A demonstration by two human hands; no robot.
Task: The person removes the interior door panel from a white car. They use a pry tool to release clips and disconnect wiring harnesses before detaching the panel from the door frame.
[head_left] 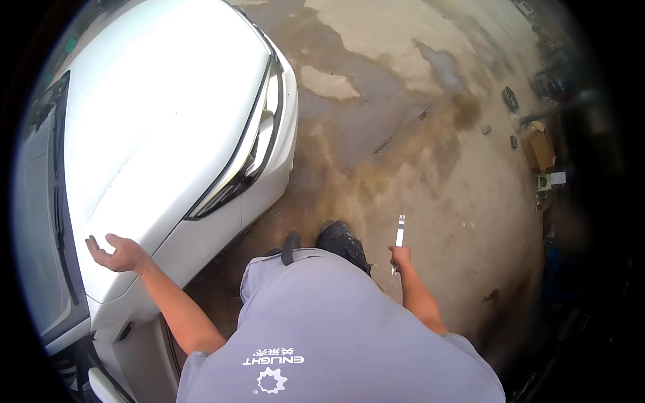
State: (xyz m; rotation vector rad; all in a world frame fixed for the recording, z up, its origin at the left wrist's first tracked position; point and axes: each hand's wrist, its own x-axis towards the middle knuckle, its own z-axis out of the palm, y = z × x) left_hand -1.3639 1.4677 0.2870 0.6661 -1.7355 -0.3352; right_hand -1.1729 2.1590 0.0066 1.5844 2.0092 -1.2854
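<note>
My left hand [118,254] is over the rear corner of a white car's hood [168,107], near the windshield [40,201]. Its fingers are apart and nothing is in them; whether it touches the paint I cannot tell. Out to my right side, my right hand [400,256] is closed round a slim silver-white hand tool [400,232]. The tool points forward, away from me, and its far end looks notched. A short part of it shows below the fist. Its exact kind is too small to make out.
The car's headlight [252,148] and front bumper [285,134] curve along my left. Ahead, the concrete floor [430,181] has wet, brown-stained patches. A cardboard box [537,148], a small green stool [543,182] and a dark round part [510,99] are at the far right.
</note>
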